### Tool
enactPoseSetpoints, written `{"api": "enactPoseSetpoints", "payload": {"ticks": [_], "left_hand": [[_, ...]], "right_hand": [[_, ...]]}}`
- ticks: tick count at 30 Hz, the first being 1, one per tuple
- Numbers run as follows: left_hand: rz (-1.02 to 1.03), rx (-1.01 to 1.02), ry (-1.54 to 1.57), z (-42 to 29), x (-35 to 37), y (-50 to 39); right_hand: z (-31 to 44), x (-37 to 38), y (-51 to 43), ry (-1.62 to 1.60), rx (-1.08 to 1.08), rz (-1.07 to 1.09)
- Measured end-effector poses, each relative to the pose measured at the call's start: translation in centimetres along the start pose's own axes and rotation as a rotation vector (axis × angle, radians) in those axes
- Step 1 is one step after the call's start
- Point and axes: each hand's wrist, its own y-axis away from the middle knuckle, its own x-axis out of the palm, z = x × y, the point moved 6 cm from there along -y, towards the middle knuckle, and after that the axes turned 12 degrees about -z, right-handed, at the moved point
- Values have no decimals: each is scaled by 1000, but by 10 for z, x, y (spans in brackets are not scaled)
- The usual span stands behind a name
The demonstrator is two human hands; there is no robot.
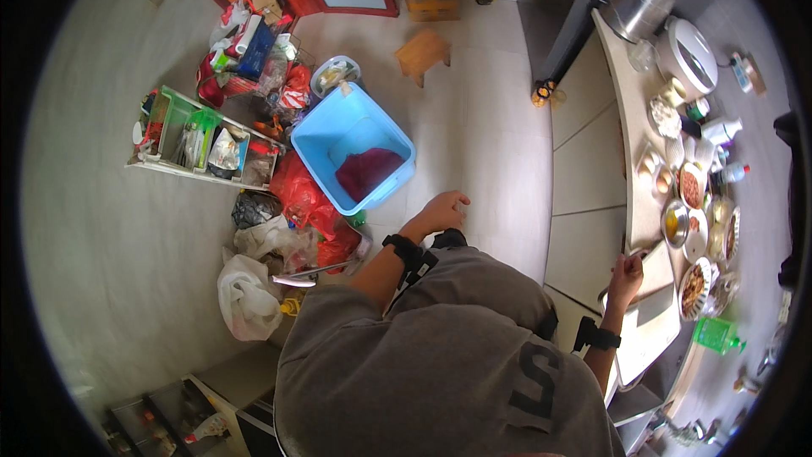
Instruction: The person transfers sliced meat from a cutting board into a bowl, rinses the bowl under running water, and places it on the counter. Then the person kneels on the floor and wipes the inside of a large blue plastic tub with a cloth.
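My left hand [445, 211] hangs over the floor in front of my body, fingers loosely bent and apart, with nothing clearly held; a small pale spot shows by the fingertips. At the counter's edge, my right hand [627, 276] is curled beside a light cutting board [648, 344]. A flat grey shape lies on the board near it; whether it is a blade or a shadow, and whether the hand grips it, I cannot tell. A steel bowl [675, 223] with yellow contents and a fluted plate of food [696, 289] stand beyond the board.
A blue plastic tub [311, 133] with dark red cloth [369, 172] stands on the floor, near red plastic bags [301, 193] and a storage rack [209, 176]. A wooden stool [424, 54] is farther ahead. The counter bears a rice cooker [688, 54] and a green pump bottle [717, 335].
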Motion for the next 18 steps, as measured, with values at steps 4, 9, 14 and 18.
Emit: {"api": "enactPoseSetpoints", "payload": {"ticks": [4, 9, 14, 18], "left_hand": [[-75, -35, -23, 30, -43, -28], [-181, -265, -58, 90, -115, -46], [-473, -230, -32, 129, -174, -31], [-672, -335, 61, 164, -189, 15]], "right_hand": [[55, 103, -27, 24, 76, 267], [163, 250, -46, -32, -120, 714], [267, 396, -24, -85, -320, 1017], [342, 490, 32, -64, -463, 1377]]}}
